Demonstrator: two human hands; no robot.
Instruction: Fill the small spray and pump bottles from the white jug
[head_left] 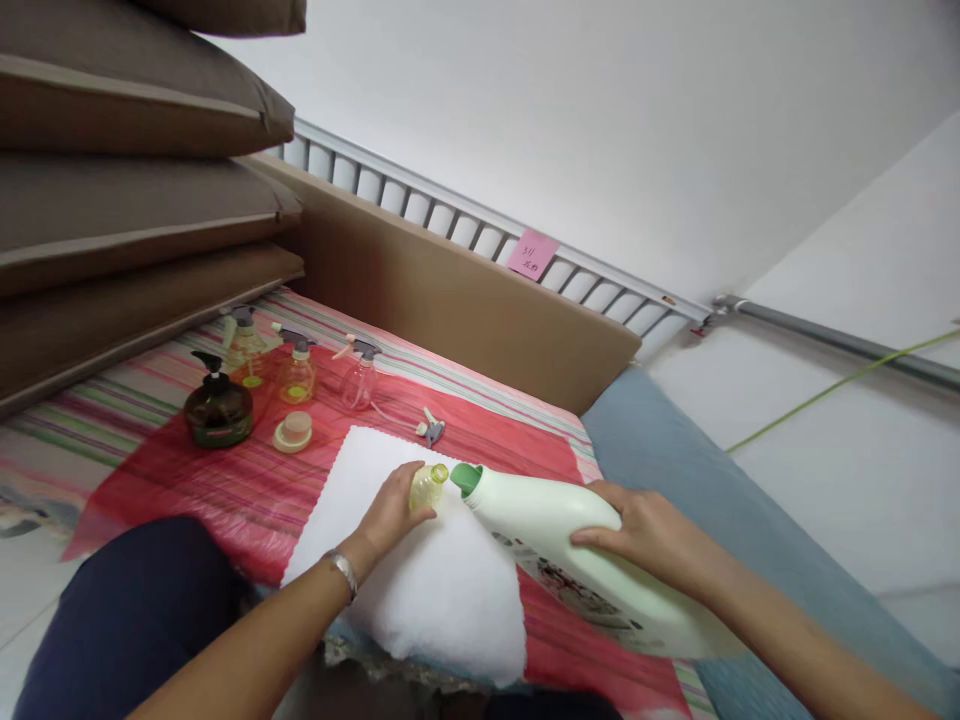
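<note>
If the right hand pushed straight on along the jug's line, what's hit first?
Likely the bottle in the left hand: the jug's spout leads the right hand and points at its mouth. Depth is unclear.

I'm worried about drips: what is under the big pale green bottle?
Around the pale green bottle, held in the right hand, white cloth shows near its mouth and red sheet along both sides. What lies directly beneath its body is covered.

Left hand (391,508): curled in a grasp, thumb (422,516) inward
Left forearm (251,632): bare, slanting upward
Right hand (651,532): clasped in a grip, thumb (598,538) inward
Right forearm (806,630): bare, reaching leftward
</note>
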